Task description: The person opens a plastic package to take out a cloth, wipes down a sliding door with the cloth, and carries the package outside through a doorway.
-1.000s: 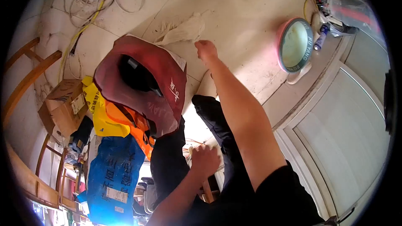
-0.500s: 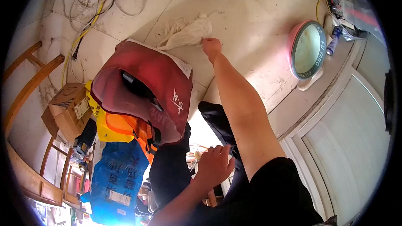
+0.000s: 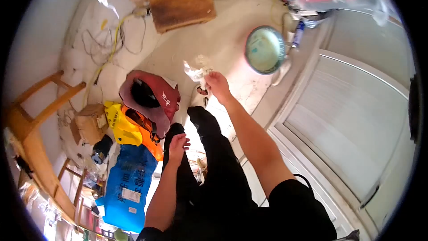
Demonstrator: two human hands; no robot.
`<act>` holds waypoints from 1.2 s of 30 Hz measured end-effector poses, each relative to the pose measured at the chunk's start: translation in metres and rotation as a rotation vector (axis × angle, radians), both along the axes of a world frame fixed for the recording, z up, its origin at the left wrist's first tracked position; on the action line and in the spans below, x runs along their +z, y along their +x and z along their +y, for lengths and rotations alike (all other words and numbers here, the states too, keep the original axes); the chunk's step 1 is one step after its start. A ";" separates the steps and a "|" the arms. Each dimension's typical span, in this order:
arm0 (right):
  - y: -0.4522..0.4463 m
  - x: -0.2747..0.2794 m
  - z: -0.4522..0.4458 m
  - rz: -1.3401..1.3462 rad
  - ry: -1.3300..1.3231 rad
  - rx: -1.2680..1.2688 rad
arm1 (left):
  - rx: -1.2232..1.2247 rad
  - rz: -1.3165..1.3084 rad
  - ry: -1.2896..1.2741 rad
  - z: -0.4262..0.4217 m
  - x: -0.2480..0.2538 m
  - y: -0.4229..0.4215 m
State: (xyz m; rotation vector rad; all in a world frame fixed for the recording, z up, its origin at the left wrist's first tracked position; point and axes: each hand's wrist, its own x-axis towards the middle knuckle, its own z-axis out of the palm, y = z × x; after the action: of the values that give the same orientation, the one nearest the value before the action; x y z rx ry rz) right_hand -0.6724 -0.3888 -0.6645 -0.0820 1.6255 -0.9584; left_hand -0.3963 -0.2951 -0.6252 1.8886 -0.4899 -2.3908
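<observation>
1. One crumpled whitish piece (image 3: pixel 195 70), cloth or plastic I cannot tell, is in the right hand (image 3: pixel 217 85) over the floor (image 3: pixel 165 60); the fingers pinch its edge.
2. The left hand (image 3: pixel 178 146), its fingers bent and slightly apart, is over one black trouser leg (image 3: pixel 175 130).
3. One red bag (image 3: pixel 164 88), mouth open, holds something black (image 3: pixel 145 94).
4. One round basin (image 3: pixel 272 47) shows greenish patches inside.
5. One cardboard box (image 3: pixel 90 124), contents hidden; one blue package (image 3: pixel 133 165), two white labels.
</observation>
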 end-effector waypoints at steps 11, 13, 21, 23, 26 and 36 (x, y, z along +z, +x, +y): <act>-0.011 0.347 0.109 0.338 -0.318 -0.395 | -0.494 0.543 -0.356 -0.084 0.306 -0.104; -0.007 0.395 0.129 0.392 -0.372 -0.385 | -0.480 0.544 -0.399 -0.067 0.342 -0.127; -0.015 0.453 0.215 0.557 -0.327 -0.257 | -0.510 0.475 -0.184 -0.039 0.344 -0.196; -0.022 0.447 0.234 0.631 -0.365 -0.260 | -0.611 0.436 -0.076 -0.032 0.339 -0.213; -0.033 0.446 0.264 0.621 -0.409 -0.335 | -1.039 0.325 -0.102 -0.015 0.334 -0.245; -0.070 0.461 0.383 0.673 -0.405 -0.598 | -1.556 0.672 -1.585 0.080 0.371 -0.340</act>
State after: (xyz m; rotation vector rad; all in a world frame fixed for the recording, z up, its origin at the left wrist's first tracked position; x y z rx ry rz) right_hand -0.7424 -0.0055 -0.2034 -0.2208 2.0886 -1.8638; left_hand -0.7363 -0.2153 -0.2546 -0.2468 -2.9564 -1.2548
